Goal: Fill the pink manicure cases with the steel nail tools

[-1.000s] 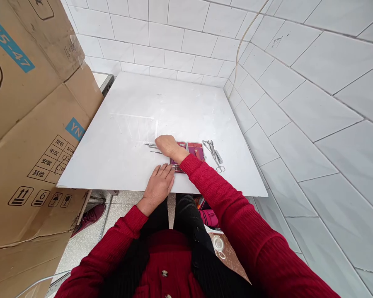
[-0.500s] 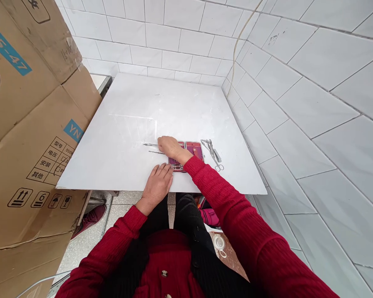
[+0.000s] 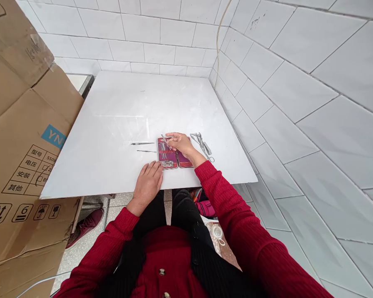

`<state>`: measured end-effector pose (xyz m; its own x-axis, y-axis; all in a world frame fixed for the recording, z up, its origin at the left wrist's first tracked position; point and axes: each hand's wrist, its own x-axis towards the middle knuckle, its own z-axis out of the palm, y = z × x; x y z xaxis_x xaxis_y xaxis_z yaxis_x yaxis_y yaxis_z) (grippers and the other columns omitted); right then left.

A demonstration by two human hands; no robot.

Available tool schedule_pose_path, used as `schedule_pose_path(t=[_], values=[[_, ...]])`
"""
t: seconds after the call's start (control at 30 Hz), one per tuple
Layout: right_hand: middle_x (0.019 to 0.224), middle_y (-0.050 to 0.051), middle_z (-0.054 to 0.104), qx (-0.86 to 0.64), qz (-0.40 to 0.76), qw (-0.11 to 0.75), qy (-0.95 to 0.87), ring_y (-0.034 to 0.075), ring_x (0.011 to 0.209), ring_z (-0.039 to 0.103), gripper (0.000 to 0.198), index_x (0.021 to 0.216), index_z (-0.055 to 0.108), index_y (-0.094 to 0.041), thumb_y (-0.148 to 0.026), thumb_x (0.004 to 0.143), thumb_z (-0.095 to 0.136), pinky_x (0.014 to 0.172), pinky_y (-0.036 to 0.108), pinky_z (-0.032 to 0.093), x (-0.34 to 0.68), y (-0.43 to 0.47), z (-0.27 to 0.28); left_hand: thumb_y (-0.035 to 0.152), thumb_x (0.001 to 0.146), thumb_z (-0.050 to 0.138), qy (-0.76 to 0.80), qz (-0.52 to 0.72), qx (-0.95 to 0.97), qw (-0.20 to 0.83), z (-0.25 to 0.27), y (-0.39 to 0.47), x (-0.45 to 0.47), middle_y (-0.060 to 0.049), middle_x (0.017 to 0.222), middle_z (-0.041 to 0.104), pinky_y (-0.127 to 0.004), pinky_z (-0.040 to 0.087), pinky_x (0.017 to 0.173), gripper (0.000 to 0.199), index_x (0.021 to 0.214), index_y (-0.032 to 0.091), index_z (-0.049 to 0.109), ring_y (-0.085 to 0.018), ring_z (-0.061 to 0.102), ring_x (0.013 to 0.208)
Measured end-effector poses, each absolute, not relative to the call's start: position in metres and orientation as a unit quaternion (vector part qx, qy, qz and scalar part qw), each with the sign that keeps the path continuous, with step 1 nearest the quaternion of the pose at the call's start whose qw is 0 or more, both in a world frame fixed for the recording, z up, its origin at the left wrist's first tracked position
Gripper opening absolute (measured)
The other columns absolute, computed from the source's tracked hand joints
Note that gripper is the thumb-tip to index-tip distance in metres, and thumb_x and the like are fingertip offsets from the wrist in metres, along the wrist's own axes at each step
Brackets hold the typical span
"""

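Near the surface's [image 3: 118,107] front edge, the left hand [image 3: 148,182] lies open beside the case [image 3: 170,154]; the right hand [image 3: 180,142] pinches a tool [image 3: 165,138] over it; bare white stretches far and left.

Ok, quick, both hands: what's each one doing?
Left hand: open, flat on the table, fingertips at the red tool case.
Right hand: pinching a thin metal tool over the case.

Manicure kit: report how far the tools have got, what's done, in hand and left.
Done: several tools sit in the left half of the open red case. In hand: the right hand pinches a thin metal tool over the case, while the left hand rests at its near edge. Left: two slim tools lie on the white table to the left, scissors and nippers to the right.
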<state>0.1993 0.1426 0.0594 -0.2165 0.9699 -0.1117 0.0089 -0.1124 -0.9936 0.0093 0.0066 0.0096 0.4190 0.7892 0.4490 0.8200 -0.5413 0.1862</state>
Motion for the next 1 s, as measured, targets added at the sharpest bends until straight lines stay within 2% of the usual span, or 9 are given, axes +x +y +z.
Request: schedule_pose_path(t=[0.13,0.27,0.5,0.63,0.87,1.0], values=[[0.058,-0.01,0.055,-0.426,0.636,0.429,-0.479,0.006,0.049,0.038,0.05,0.116,0.068,-0.013,-0.017,0.067,0.076,0.047,0.02,0.03,0.213,0.136,0.066,0.021,0.105,0.042,-0.477,-0.249,-0.842,0.028,0.01,0.007,0.009,-0.016,0.143,0.066,-0.054,0.046,0.116,0.039,0.136,0.017,0.064,-0.031,0.059,0.137],[0.063,-0.006,0.059,-0.404,0.688,0.411,-0.441,0.006,0.052,0.041,0.048,0.115,0.07,-0.011,-0.012,0.067,0.075,0.045,0.019,0.027,0.215,0.132,0.069,0.021,0.105,0.042,-0.476,-0.247,-0.843,0.034,0.01,0.008,0.009,-0.015,0.143,0.066,-0.053,0.046,0.117,0.038,0.136,0.016,0.064,-0.031,0.059,0.137],[0.071,-0.002,0.064,-0.374,0.738,0.417,-0.375,0.008,0.064,0.053,0.035,0.108,0.076,-0.013,-0.011,0.073,0.079,0.049,0.017,0.037,0.218,0.123,0.069,0.021,0.104,0.042,-0.473,-0.256,-0.843,0.025,0.011,0.008,0.009,-0.014,0.143,0.066,-0.055,0.046,0.117,0.043,0.143,0.02,0.06,-0.03,0.058,0.138],[0.076,-0.001,0.065,-0.358,0.759,0.425,-0.339,0.007,0.062,0.05,0.031,0.104,0.077,-0.014,-0.008,0.073,0.077,0.047,0.015,0.036,0.219,0.12,0.065,0.02,0.105,0.042,-0.467,-0.26,-0.844,0.036,0.012,0.009,0.01,-0.014,0.141,0.067,-0.054,0.047,0.116,0.04,0.139,0.018,0.061,-0.03,0.06,0.136],[0.067,-0.007,0.059,-0.353,0.755,0.439,-0.337,0.007,0.06,0.049,0.05,0.119,0.072,-0.017,-0.007,0.071,0.076,0.051,0.016,0.038,0.217,0.117,0.062,0.019,0.105,0.042,-0.464,-0.258,-0.846,0.05,0.014,0.009,0.011,-0.015,0.139,0.068,-0.052,0.047,0.115,0.036,0.134,0.016,0.063,-0.029,0.061,0.134],[0.07,-0.007,0.06,-0.347,0.753,0.42,-0.369,0.007,0.059,0.05,0.054,0.124,0.069,-0.019,-0.011,0.071,0.077,0.052,0.017,0.04,0.219,0.115,0.067,0.019,0.105,0.042,-0.463,-0.258,-0.846,0.049,0.015,0.009,0.01,-0.015,0.139,0.068,-0.052,0.047,0.116,0.036,0.135,0.016,0.063,-0.03,0.06,0.134]])
